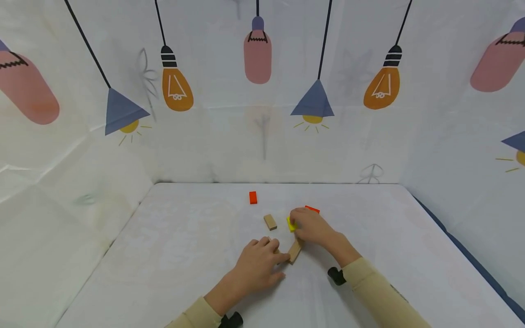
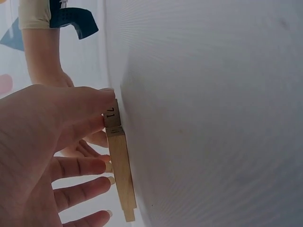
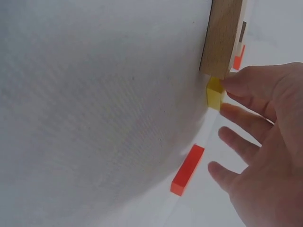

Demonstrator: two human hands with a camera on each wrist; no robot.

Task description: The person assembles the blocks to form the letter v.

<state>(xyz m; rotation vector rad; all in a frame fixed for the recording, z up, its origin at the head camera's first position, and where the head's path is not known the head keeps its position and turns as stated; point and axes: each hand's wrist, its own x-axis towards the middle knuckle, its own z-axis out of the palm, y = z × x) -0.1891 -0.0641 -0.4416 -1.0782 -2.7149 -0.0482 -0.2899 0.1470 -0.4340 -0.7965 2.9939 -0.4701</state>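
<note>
While the left hand (image 1: 258, 265) steadies the near end of a long wooden block (image 1: 295, 251) with its index finger, its thumb clear and its other fingers loosely spread, the right hand (image 1: 315, 226) has thumb and index finger narrowed on a yellow block (image 1: 291, 224), the rest fanned out. That yellow block lies on the worktop (image 1: 184, 237) at the far end of the wooden one; whether the two touch, I cannot tell. A loose wooden block (image 1: 270, 222) and a red block (image 1: 253, 197) lie apart to the left, and another red block (image 1: 312, 209) just beyond the right hand. The step seems to be lining blocks up end to end; the next move probably calls for squaring the yellow block gently, then releasing it without nudging the row.
</note>
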